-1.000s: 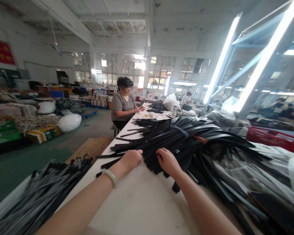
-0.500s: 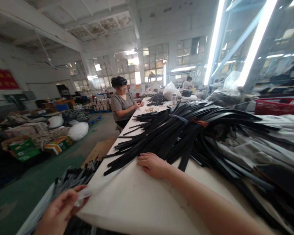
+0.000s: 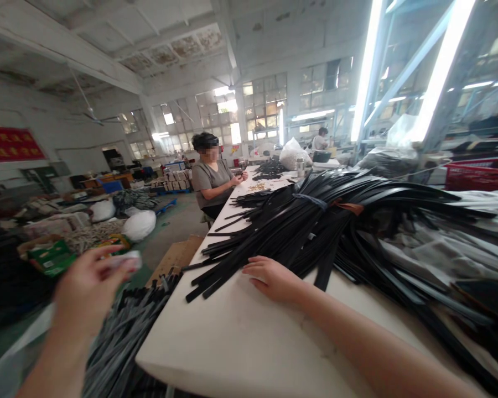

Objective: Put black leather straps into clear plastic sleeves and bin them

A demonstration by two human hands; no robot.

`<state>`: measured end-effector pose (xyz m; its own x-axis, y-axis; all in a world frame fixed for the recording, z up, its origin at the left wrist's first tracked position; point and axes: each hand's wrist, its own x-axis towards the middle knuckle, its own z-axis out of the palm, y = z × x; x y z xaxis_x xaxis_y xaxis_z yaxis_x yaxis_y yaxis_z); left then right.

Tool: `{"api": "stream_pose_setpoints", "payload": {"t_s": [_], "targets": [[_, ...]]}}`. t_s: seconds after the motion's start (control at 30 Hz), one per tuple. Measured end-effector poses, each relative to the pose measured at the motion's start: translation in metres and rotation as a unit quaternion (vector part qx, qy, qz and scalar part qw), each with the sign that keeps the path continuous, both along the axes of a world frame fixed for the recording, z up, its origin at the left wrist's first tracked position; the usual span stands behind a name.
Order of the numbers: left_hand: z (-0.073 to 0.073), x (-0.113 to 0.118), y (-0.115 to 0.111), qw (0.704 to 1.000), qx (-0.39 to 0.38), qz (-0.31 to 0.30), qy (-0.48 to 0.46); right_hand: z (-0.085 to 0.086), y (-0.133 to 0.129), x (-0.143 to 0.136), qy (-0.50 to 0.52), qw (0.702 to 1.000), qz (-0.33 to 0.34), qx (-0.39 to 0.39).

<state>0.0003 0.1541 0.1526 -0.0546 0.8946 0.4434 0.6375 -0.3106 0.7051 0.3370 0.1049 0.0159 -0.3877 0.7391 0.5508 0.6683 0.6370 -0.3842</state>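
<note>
Head view — left hand (image 3: pixel 83 290), now higher, pinches a whitish scrap (image 3: pixel 133 260); right hand (image 3: pixel 276 280) lies unclenched near black strips (image 3: pixel 269 232).

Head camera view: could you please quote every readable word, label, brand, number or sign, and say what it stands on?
No text is readable.
Red wall banner: yellowish characters, too blurred to read.
Green box: pale mark, too small and blurred to read.
</note>
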Motion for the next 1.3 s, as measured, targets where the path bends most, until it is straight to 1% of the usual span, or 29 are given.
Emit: {"api": "stream_pose_setpoints", "payload": {"t_s": [0.03, 0.07, 0.1, 0.13, 0.17, 0.2, 0.23, 0.27, 0.33, 0.4, 0.47, 0.5, 0.57, 0.63, 0.67, 0.73, 0.8, 0.83, 0.9, 0.93, 0.97, 1.0, 1.07, 1.1, 1.13, 1.17, 1.2, 1.27, 1.3], "targets": [[-0.005, 0.026, 0.01, 0.995, -0.042, -0.091, 0.011, 0.0, 0.001, -0.001, 0.055, 0.998, -0.015, -0.005], [-0.012, 0.054, 0.018, 0.975, -0.082, -0.2, 0.046, 0.0, 0.002, -0.002, 0.124, 0.992, -0.026, -0.019], [-0.02, 0.082, 0.025, 0.945, -0.117, -0.291, 0.089, 0.0, 0.004, -0.004, 0.204, 0.977, -0.029, -0.044], [-0.028, 0.109, 0.03, 0.918, -0.145, -0.351, 0.109, -0.001, 0.006, -0.006, 0.289, 0.954, -0.019, -0.076], [-0.036, 0.133, 0.034, 0.889, -0.172, -0.406, 0.119, -0.001, 0.008, -0.009, 0.366, 0.923, 0.0, -0.116], [-0.043, 0.154, 0.037, 0.866, -0.193, -0.444, 0.125, -0.002, 0.01, -0.011, 0.43, 0.889, 0.021, -0.157], [-0.049, 0.172, 0.04, 0.853, -0.204, -0.466, 0.121, -0.003, 0.012, -0.012, 0.477, 0.857, 0.036, -0.195], [-0.054, 0.185, 0.043, 0.846, -0.206, -0.478, 0.114, -0.004, 0.014, -0.013, 0.506, 0.831, 0.039, -0.227], [-0.063, 0.201, 0.048, 0.854, -0.182, -0.479, 0.092, -0.005, 0.018, -0.011, 0.531, 0.803, 0.014, -0.271], [-0.072, 0.206, 0.052, 0.871, -0.143, -0.468, 0.044, -0.006, 0.021, -0.009, 0.542, 0.788, -0.029, -0.289], [-0.081, 0.206, 0.056, 0.888, -0.13, -0.44, -0.039, -0.006, 0.022, -0.007, 0.548, 0.78, -0.067, -0.294], [-0.086, 0.205, 0.057, 0.89, -0.141, -0.425, -0.089, -0.006, 0.022, -0.007, 0.548, 0.778, -0.083, -0.295], [-0.092, 0.204, 0.058, 0.881, -0.18, -0.398, -0.181, -0.004, 0.021, -0.01, 0.538, 0.781, -0.098, -0.3], [-0.096, 0.204, 0.06, 0.873, -0.202, -0.371, -0.243, -0.002, 0.019, -0.014, 0.516, 0.791, -0.094, -0.314], [-0.096, 0.205, 0.061, 0.877, -0.199, -0.355, -0.257, -0.001, 0.018, -0.016, 0.503, 0.798, -0.088, -0.32], [-0.096, 0.206, 0.063, 0.893, -0.173, -0.323, -0.259, 0.001, 0.016, -0.02, 0.485, 0.808, -0.076, -0.326], [-0.095, 0.206, 0.067, 0.905, -0.147, -0.304, -0.259, 0.002, 0.014, -0.021, 0.479, 0.81, -0.067, -0.331], [-0.094, 0.205, 0.069, 0.906, -0.141, -0.295, -0.27, 0.003, 0.013, -0.021, 0.481, 0.808, -0.066, -0.334], [-0.091, 0.201, 0.073, 0.893, -0.156, -0.281, -0.315, 0.003, 0.012, -0.02, 0.491, 0.802, -0.073, -0.333], [-0.088, 0.198, 0.074, 0.878, -0.181, -0.285, -0.34, 0.003, 0.012, -0.019, 0.5, 0.797, -0.078, -0.329], [-0.086, 0.194, 0.073, 0.856, -0.218, -0.303, -0.357, 0.003, 0.012, -0.018, 0.511, 0.791, -0.083, -0.326], [-0.084, 0.191, 0.072, 0.829, -0.263, -0.337, -0.36, 0.002, 0.012, -0.017, 0.524, 0.783, -0.085, -0.324], [-0.08, 0.187, 0.067, 0.765, -0.345, -0.435, -0.325, 0.0, 0.014, -0.015, 0.545, 0.769, -0.083, -0.323], [-0.078, 0.186, 0.064, 0.742, -0.361, -0.477, -0.304, -0.001, 0.015, -0.015, 0.551, 0.766, -0.08, -0.322], [-0.078, 0.187, 0.061, 0.733, -0.355, -0.502, -0.292, -0.002, 0.015, -0.015, 0.553, 0.766, -0.078, -0.32], [-0.078, 0.189, 0.059, 0.74, -0.333, -0.504, -0.296, -0.004, 0.016, -0.016, 0.549, 0.768, -0.077, -0.321], [-0.079, 0.192, 0.057, 0.758, -0.304, -0.482, -0.316, -0.005, 0.017, -0.017, 0.541, 0.773, -0.074, -0.325], [-0.083, 0.198, 0.057, 0.795, -0.258, -0.404, -0.372, -0.007, 0.017, -0.02, 0.513, 0.786, -0.064, -0.338], [-0.085, 0.201, 0.058, 0.803, -0.252, -0.37, -0.393, -0.008, 0.017, -0.021, 0.494, 0.796, -0.058, -0.345]]}}
